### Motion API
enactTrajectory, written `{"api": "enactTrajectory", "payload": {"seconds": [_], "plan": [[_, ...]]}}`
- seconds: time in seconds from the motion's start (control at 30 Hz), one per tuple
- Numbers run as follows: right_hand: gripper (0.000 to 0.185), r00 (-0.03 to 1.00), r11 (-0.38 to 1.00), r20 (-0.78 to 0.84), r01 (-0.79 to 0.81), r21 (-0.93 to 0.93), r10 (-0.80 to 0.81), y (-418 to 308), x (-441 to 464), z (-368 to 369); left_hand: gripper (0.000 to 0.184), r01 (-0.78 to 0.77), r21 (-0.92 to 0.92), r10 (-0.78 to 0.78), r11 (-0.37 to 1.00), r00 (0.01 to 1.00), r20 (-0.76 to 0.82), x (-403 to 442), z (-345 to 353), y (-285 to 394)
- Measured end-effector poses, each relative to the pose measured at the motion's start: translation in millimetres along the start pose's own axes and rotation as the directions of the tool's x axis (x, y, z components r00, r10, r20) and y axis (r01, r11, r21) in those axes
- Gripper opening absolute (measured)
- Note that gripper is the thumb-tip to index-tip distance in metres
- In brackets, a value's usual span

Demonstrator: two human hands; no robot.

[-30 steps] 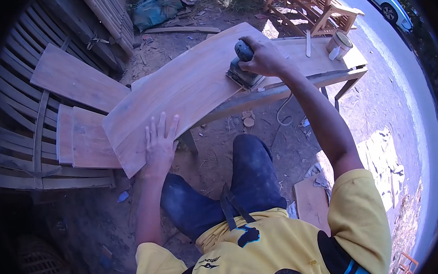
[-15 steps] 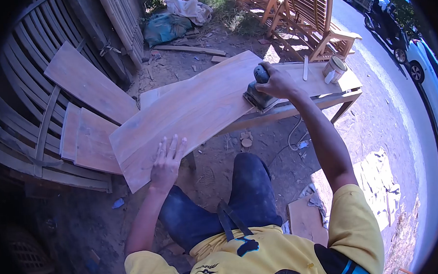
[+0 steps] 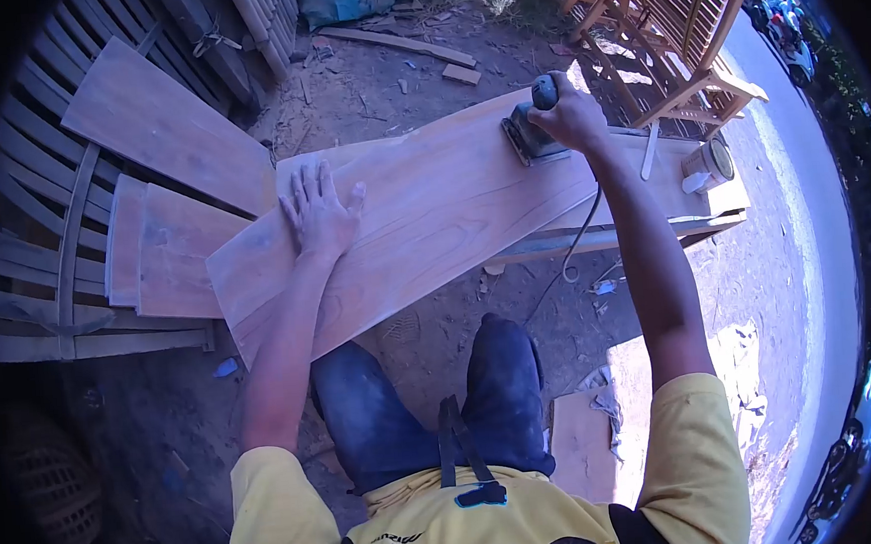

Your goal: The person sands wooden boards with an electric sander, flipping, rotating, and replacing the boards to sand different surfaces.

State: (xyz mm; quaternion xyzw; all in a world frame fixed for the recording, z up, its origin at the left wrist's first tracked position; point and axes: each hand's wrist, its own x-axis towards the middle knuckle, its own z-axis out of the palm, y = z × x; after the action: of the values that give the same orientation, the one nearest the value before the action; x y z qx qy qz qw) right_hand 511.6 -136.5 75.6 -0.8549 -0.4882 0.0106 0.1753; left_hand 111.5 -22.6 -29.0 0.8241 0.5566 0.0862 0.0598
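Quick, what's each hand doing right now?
Left hand: open, fingers spread, pressed flat on the large board.
Right hand: closed around the power sander.

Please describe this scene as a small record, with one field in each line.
Left hand: open, resting on large board
Right hand: gripping sander
Sander: on the large board, near its far end
Support: worktable beneath the large board
Nearby: tin and flat stick
Left side: smaller boards on slatted wood
Background: slatted chair

An open-air roadside woodworking spot, shown by the sander [image 3: 535, 131], wooden boards [image 3: 412, 214] and slatted chair [image 3: 684, 17]
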Motion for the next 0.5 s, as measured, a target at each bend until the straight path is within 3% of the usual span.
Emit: {"api": "enactTrajectory", "payload": {"seconds": [0.13,0.2,0.27,0.37,0.47,0.5], "plan": [[0.080,0.983,0.982,-0.044,-0.182,-0.044,0.180,22,62,3,0.077,0.034,0.024,-0.032,0.999,0.997,-0.069,3,6,6],[0.081,0.978,0.978,0.055,-0.200,-0.054,0.203,5,75,4,0.073,0.034,0.019,-0.032,0.999,0.998,-0.062,3,6,4],[0.082,0.984,0.988,0.088,-0.153,-0.027,0.154,-39,68,7,0.070,0.036,0.004,-0.035,0.999,0.997,-0.064,6,4,6],[0.083,0.998,0.991,0.022,0.047,0.125,-0.050,-103,43,34,0.065,0.023,-0.018,-0.024,1.000,0.998,-0.064,4,-3,6],[0.091,0.976,0.960,0.206,0.010,0.281,-0.071,-178,14,45,0.064,0.030,0.017,-0.029,0.999,0.999,-0.022,6,-4,7],[0.092,0.958,0.969,0.275,0.017,0.245,-0.086,-204,5,42,0.065,0.047,-0.019,-0.047,0.999,0.998,-0.041,6,-1,4]]}}
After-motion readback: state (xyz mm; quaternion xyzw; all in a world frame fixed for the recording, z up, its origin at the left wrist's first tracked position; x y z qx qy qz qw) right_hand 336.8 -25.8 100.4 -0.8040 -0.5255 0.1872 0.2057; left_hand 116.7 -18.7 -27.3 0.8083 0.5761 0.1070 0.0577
